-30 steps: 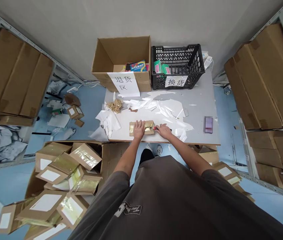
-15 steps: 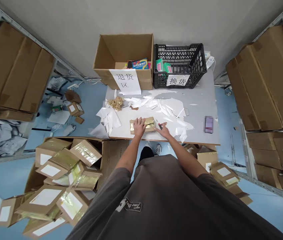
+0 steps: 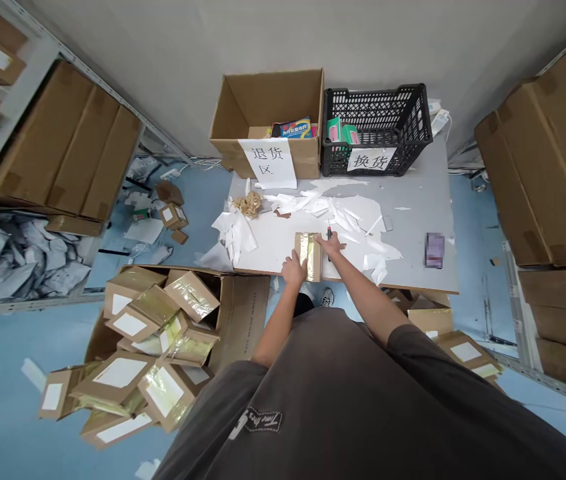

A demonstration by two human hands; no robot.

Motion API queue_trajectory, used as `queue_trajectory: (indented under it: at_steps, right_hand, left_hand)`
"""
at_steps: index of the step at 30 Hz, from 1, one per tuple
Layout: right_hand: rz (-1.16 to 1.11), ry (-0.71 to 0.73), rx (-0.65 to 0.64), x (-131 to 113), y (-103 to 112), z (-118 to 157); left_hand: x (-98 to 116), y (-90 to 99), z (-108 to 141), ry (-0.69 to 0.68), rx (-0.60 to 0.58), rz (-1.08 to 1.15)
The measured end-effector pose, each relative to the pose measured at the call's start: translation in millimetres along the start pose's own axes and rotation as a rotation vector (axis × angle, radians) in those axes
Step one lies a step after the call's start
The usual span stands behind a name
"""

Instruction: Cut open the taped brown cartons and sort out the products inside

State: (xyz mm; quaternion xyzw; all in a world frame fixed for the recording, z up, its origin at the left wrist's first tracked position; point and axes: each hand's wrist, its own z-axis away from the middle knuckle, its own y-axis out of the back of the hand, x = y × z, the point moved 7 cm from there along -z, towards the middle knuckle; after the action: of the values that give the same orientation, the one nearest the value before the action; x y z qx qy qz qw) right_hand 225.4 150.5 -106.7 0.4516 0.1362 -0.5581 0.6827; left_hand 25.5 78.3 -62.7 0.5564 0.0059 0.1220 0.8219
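Observation:
A small cardboard box (image 3: pixel 315 259) wrapped in shiny clear tape lies near the table's front edge, its long side pointing away from me. My left hand (image 3: pixel 294 269) grips its lower left side. At its upper right corner is my right hand (image 3: pixel 331 245), which holds a red and black cutter (image 3: pixel 329 233) with the tip pointing away from me. Torn white paper strips (image 3: pixel 345 217) lie behind and to the right of the box. A crumpled ball of brown tape (image 3: pixel 249 204) sits at the table's left.
At the back of the table (image 3: pixel 420 213) stand an open carton (image 3: pixel 237 157) and a black crate (image 3: pixel 407 160), both with paper signs. A blurred purple item (image 3: pixel 433 251) lies at the right. Taped boxes (image 3: pixel 120 373) fill a large carton at lower left; shelves flank both sides.
The small box has been turned from lying sideways to pointing away from me. My left hand has moved to its left side, my right hand to its upper right corner. The view has shifted left.

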Motion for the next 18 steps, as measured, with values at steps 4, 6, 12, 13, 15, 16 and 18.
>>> queue_trajectory:
  at_steps: [4,6,12,13,15,16,18]
  right_hand:
    - [-0.078,0.012,-0.046,39,5,35]
    - [-0.074,-0.016,-0.056,63,8,55]
    - [-0.134,-0.01,-0.048,94,9,90]
    - [-0.135,-0.005,-0.047,92,8,89]
    - [-0.099,-0.002,-0.047,85,7,82]
    - [-0.062,-0.004,-0.046,80,7,76]
    - [0.026,0.0,-0.038,65,8,61]
  left_hand:
    - [11,-3.4,-5,0.032,-0.035,0.083]
    - [10,7.6,-12,-0.028,-0.004,0.092]
    - [22,22.3,-16,-0.727,-0.143,-0.145]
    - [23,20.2,-16,-0.802,-0.195,-0.169]
    - [25,18.6,-20,-0.858,-0.24,-0.198]
    - [26,18.8,-25,-0.854,-0.238,-0.213]
    - [31,20.2,-35,-0.822,-0.216,-0.259]
